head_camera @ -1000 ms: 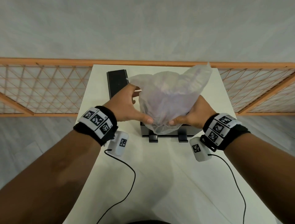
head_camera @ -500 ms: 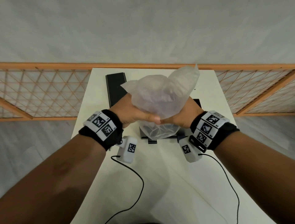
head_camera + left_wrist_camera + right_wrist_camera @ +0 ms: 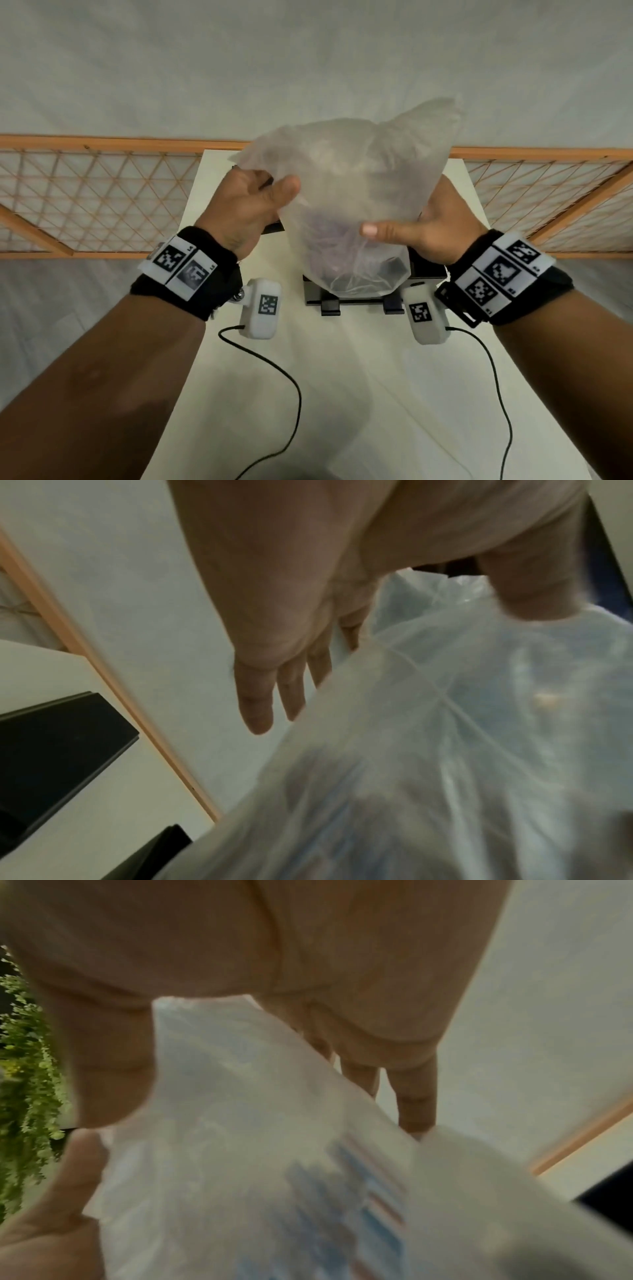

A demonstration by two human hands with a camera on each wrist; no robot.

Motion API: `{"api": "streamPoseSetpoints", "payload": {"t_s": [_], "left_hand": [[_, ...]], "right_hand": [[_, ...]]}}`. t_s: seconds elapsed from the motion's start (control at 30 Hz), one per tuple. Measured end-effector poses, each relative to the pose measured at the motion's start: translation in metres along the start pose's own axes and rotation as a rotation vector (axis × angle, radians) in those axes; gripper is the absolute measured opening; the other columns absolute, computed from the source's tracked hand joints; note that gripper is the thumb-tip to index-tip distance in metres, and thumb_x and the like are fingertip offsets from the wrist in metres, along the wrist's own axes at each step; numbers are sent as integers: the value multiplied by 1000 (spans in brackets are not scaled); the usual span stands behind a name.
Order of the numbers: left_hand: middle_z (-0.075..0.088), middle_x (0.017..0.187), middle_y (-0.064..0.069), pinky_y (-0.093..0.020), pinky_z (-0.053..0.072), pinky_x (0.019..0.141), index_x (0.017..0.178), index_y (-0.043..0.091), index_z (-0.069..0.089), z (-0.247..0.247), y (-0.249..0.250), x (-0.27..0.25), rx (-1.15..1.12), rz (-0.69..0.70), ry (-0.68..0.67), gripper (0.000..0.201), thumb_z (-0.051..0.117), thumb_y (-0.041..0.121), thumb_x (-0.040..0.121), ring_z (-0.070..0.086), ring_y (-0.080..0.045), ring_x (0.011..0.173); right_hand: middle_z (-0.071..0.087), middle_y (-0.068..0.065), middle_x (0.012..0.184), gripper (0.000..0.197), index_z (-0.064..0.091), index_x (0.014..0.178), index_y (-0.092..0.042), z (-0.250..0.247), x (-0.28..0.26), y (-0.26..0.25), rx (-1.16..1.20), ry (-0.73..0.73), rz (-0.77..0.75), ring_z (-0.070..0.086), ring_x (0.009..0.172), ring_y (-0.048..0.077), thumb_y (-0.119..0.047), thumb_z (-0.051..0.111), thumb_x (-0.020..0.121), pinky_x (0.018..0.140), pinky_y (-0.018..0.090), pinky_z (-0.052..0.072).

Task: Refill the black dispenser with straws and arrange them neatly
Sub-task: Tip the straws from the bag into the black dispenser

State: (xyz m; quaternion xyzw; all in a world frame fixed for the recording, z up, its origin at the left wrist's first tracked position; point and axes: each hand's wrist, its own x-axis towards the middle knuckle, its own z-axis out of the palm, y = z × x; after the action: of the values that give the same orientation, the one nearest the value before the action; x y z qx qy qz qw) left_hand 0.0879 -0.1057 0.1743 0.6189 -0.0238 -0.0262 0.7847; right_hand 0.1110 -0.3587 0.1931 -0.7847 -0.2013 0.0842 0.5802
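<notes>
A translucent plastic bag point(image 3: 349, 205) with straws inside hangs over the black dispenser point(image 3: 342, 301) in the head view. My left hand point(image 3: 267, 198) pinches the bag's upper left side with thumb against fingers. My right hand point(image 3: 404, 228) grips its right side lower down, thumb lying across the front. In the left wrist view the bag point(image 3: 445, 750) fills the lower right, and two fingers point(image 3: 257, 702) lie straight beside it. Through the bag point(image 3: 240, 1123) in the right wrist view, blurred blue and red striped straws point(image 3: 359, 1191) show. The dispenser's inside is hidden by the bag.
The dispenser stands on a white table point(image 3: 342, 394). A flat black lid point(image 3: 61, 745) lies at the back left, mostly behind my left hand. An orange lattice railing point(image 3: 85, 205) runs behind the table. Two cables point(image 3: 274, 370) trail across the table's near half.
My hands, pressed together low on the bag, have moved apart. The left hand rose to the bag's upper side, and the bag now hangs spread wider and taller over the dispenser.
</notes>
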Motion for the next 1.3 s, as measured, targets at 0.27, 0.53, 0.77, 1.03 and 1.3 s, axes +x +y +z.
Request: {"api": "streamPoseSetpoints", "payload": {"t_s": [0.27, 0.53, 0.77, 1.03, 1.3], "left_hand": [[74, 112, -14, -52, 59, 88, 115, 5, 69, 10, 6, 0, -83, -30, 83, 72, 81, 61, 71, 70, -36, 112], [73, 108, -15, -43, 58, 90, 113, 2, 70, 8, 10, 6, -94, 43, 115, 88, 84, 70, 59, 71, -30, 105], [70, 124, -3, -47, 46, 109, 134, 14, 56, 17, -26, 14, -17, -92, -69, 122, 91, 71, 32, 61, -26, 126], [70, 129, -3, -52, 36, 118, 131, 21, 61, 25, -42, 22, -29, -157, 27, 103, 92, 69, 44, 61, -24, 128], [66, 135, -12, -54, 40, 115, 142, 9, 53, 27, -33, 17, -103, -161, 1, 122, 93, 67, 42, 62, -28, 128]], "right_hand": [[71, -15, 107, 34, 64, 120, -20, 3, 3, -7, -65, 74, -19, 67, 102, -3, -24, 73, 88, 83, 12, 51], [74, -19, 94, 12, 67, 107, -33, 3, 13, -13, -82, 160, -41, 71, 93, 8, -34, 59, 98, 79, 38, 60], [74, -2, 99, 19, 69, 101, -29, 8, 18, -8, -18, 203, 50, 74, 87, 19, -43, 57, 97, 69, 54, 61], [69, -29, 82, 15, 63, 106, -28, 6, 35, -9, -133, 136, 14, 64, 84, -12, -35, 51, 102, 69, 8, 47], [66, -12, 83, 24, 65, 99, -17, 6, 41, -22, -178, 120, -4, 65, 75, -3, -34, 47, 103, 66, 18, 54]]}}
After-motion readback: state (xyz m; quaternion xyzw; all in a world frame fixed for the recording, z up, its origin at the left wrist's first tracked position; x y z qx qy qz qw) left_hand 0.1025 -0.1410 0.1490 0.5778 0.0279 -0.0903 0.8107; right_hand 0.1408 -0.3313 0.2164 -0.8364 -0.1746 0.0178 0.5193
